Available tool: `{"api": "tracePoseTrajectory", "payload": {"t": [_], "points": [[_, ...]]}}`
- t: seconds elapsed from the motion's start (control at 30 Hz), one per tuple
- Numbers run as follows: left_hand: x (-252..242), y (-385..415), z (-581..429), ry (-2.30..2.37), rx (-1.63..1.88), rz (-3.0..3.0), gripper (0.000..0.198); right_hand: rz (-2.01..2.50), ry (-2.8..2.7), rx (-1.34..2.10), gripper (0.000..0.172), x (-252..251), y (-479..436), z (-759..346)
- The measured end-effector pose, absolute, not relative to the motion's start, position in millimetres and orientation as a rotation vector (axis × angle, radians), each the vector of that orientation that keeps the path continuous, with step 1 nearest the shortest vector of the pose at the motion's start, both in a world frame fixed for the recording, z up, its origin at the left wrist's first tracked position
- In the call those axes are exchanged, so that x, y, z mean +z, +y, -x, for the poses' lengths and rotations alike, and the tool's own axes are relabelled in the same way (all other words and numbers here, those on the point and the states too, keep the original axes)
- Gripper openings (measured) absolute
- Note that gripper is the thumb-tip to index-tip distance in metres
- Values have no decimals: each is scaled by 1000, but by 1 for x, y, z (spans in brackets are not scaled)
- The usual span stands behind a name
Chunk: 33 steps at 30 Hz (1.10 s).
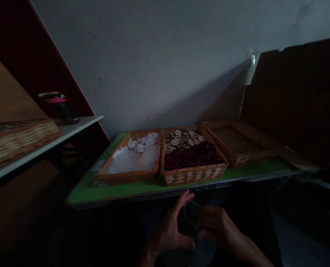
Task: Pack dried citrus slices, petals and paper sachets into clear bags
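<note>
My left hand [170,230] is in front of the table, with thumb and fingers spread in a wide C. Between my hands is a clear, round-rimmed container [192,215], dim and hard to make out; whether the left palm touches it cannot be told. My right hand [219,227] is closed at the container's right side, fingers curled. Nearest beyond the hands stands a wicker basket [195,175] holding dried pale citrus-like slices [181,139] at the back and dark red dried slices [192,156] at the front.
To the left is a wicker basket [126,178] with white packets and clear plastic. Another wicker basket [237,161] sits right, beside a large cardboard box [293,107]. All stand on a green table [83,193]. A shelf [83,122] at left bears a dark bottle [63,109].
</note>
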<state>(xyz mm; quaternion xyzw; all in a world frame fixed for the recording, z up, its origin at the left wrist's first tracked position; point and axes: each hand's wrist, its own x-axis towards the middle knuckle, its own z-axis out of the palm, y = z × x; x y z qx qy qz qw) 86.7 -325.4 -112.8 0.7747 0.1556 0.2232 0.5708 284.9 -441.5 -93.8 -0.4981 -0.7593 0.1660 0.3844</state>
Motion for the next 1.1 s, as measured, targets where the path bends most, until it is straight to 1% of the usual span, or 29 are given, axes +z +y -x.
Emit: {"api": "tracePoseTrajectory", "payload": {"t": [0.07,0.2,0.27,0.37,0.47,0.57,0.7,0.77,0.87,0.9,0.93,1.03,1.1], "points": [[-122,-332,-93,397,617,-1835,135,1282,-1890,397,45,-95,-441,-282],[-131,-343,-102,486,791,-1905,123,1280,-1881,329,50,-94,-439,-276],[-133,-344,-102,517,811,-1951,118,1287,-1908,263,51,-94,-436,-272],[-140,-341,-101,588,791,-1969,117,1277,-1946,185,58,-97,-429,-267],[-143,-335,-99,620,805,-1984,116,1243,-1969,180,62,-98,-419,-266],[-135,-328,-96,634,822,-1988,111,1224,-1986,256,51,-84,-414,-269],[-119,-319,-91,741,811,-1917,103,1267,-1920,275,38,-43,-408,-283],[-119,-315,-88,754,802,-1882,107,1302,-1859,212,30,-25,-397,-295],[-129,-306,-87,658,760,-1869,116,1376,-1821,89,25,-8,-364,-315],[-134,-303,-87,616,751,-1869,113,1417,-1835,50,24,-4,-350,-322],[-138,-300,-87,584,743,-1864,107,1472,-1864,16,22,-1,-335,-327],[-147,-292,-90,583,679,-1814,72,1717,-2033,-9,20,8,-295,-334],[-149,-289,-90,612,626,-1781,57,1878,-2179,28,22,13,-277,-334]]}}
